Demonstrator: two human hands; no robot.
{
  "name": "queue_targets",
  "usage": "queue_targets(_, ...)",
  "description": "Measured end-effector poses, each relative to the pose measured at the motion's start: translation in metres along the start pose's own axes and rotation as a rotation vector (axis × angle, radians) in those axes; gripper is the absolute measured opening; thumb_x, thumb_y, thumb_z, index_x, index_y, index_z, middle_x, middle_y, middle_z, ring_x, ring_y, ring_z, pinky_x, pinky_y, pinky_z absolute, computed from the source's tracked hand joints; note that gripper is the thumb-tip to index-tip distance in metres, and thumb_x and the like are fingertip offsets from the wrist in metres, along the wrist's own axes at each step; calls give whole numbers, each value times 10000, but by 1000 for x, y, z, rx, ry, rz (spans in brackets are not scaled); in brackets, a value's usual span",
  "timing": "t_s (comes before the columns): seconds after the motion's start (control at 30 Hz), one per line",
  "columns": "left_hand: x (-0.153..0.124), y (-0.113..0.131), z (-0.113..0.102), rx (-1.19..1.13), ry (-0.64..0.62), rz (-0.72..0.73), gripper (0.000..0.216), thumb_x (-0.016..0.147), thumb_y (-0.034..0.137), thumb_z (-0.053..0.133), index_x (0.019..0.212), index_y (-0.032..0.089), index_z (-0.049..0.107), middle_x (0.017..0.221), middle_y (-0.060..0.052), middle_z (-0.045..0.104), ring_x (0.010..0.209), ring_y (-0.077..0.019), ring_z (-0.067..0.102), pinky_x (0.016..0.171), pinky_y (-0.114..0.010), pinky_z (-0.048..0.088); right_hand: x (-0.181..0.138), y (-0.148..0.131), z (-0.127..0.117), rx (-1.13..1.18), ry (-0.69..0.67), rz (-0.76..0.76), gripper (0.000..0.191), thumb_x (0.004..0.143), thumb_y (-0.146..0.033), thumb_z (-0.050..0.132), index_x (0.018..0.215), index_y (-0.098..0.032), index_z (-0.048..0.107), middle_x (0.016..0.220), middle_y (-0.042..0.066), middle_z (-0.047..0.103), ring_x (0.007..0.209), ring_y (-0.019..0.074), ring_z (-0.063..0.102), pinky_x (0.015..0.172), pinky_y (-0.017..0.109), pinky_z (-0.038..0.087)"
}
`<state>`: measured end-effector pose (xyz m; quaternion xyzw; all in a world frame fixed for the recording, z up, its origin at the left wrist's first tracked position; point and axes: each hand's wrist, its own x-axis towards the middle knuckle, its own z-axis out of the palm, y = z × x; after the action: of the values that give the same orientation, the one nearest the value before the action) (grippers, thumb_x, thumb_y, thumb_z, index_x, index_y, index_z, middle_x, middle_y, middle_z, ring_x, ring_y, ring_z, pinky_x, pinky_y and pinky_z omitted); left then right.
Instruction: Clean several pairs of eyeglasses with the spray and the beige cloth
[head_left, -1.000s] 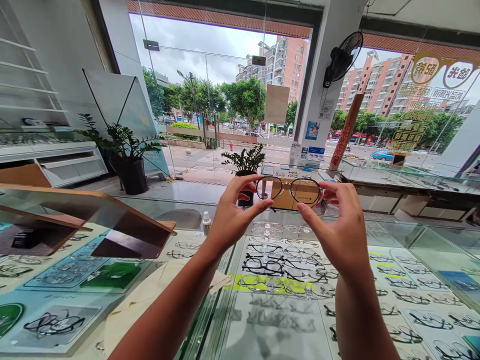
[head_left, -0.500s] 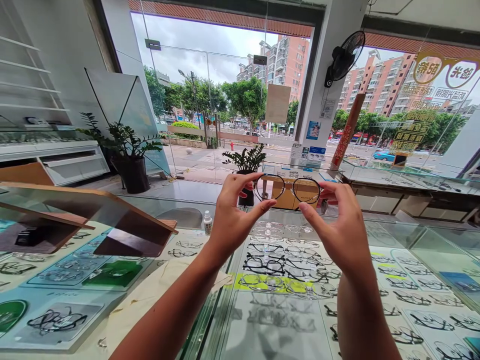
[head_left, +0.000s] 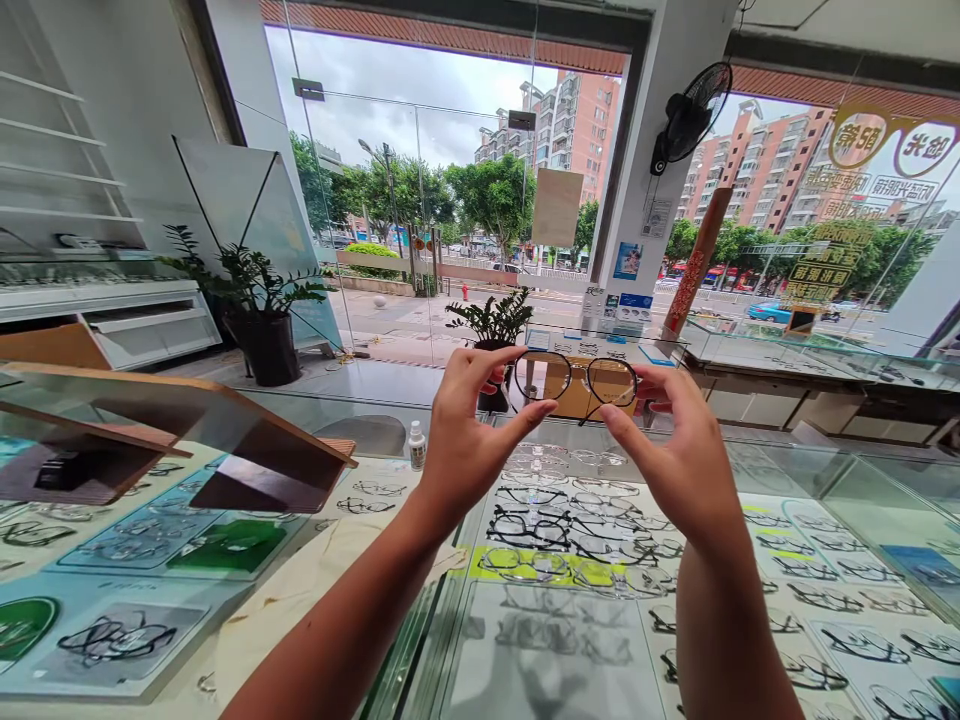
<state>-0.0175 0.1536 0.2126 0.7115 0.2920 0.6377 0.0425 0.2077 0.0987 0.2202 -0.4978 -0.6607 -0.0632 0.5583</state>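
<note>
A pair of eyeglasses (head_left: pixel 579 374) with round, dark rims is held up in front of me, above the glass display counter (head_left: pixel 555 640). My left hand (head_left: pixel 469 425) pinches its left side between thumb and fingers. At the opposite side, the thumb and fingers of my right hand (head_left: pixel 679 440) grip the frame near the hinge. A dark temple tip shows below the rims, by my right thumb. Rows of spectacle frames (head_left: pixel 532 525) lie beneath the counter's glass, under my hands.
A small white bottle (head_left: pixel 416 445) stands left of my left hand. Wooden-edged mirrors or stands (head_left: pixel 270 470) lean on the left counter, beside a cream cloth or paper (head_left: pixel 300 600). Potted plants (head_left: pixel 262 345), glass doors and a wall fan (head_left: pixel 691 112) are farther off.
The eyeglasses have turned slightly between my hands, and the temple tip below the rims shows more. My right hand has shifted a little to the left.
</note>
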Motion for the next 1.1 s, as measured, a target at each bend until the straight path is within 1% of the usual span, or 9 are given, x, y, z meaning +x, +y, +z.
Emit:
queue_targets(0.13,1,-1,0,-9,7,38,555,853,447,865,1354,319,666,1205,-63,637,1121,-231,629,935,-395,571,0,-4,1,14,84,-61,468,909,-445,746,1321,-256,627,1241,110,660,1135,306,656,983,538,563)
queue_targets(0.27,1,-4,2,-5,16,62,584,852,432,867,1377,305,644,1244,-69,634,1151,-236,635,964,-411,578,0,-8,4,9,131,-105,460,915,-416,741,1327,-255,617,1263,111,648,1163,308,645,1009,538,557)
queue_targets(0.4,1,-5,3,29,50,71,581,848,437,870,1360,293,635,1242,-71,631,1151,-243,628,951,-415,586,0,-8,10,16,110,-99,468,915,-417,735,1338,-258,613,1261,111,651,1167,312,644,999,540,560)
queue_targets(0.53,0,-5,4,63,91,103,569,843,406,876,1348,295,638,1237,-74,622,1159,-253,616,941,-419,590,1,-3,14,25,72,-91,488,906,-420,742,1348,-264,605,1261,104,651,1163,305,641,967,519,572)
queue_targets(0.7,0,-7,4,150,76,161,575,845,341,874,1367,300,635,1218,-80,605,1124,-258,610,948,-436,578,2,-2,11,11,16,-78,547,893,-441,761,1385,-277,586,1310,107,637,1229,320,622,1057,554,519)
queue_targets(0.77,0,-8,5,185,34,205,574,847,323,869,1368,299,630,1221,-83,601,1124,-265,614,973,-454,572,3,-4,10,11,23,-93,462,912,-434,740,1341,-301,631,1312,95,636,1239,320,613,1073,562,502)
queue_targets(0.9,-2,-10,9,227,-44,289,591,853,315,860,1389,303,610,1245,-89,590,1142,-268,626,992,-459,570,4,-6,12,19,-24,-152,202,960,-384,681,1134,-308,752,1210,75,672,1195,311,622,1049,549,502)
queue_targets(0.97,-3,-10,10,232,-60,303,595,849,312,862,1388,305,612,1251,-90,589,1143,-267,630,982,-450,574,5,-4,14,14,-51,-155,157,970,-365,666,1062,-297,773,1161,75,692,1167,311,631,1034,548,500)
queue_targets(1.1,-2,-8,9,179,-118,318,576,857,272,848,1384,302,617,1251,-88,593,1150,-259,628,977,-437,574,7,2,12,41,-110,-143,136,978,-345,659,973,-278,777,1119,73,709,1128,301,645,1006,525,503)
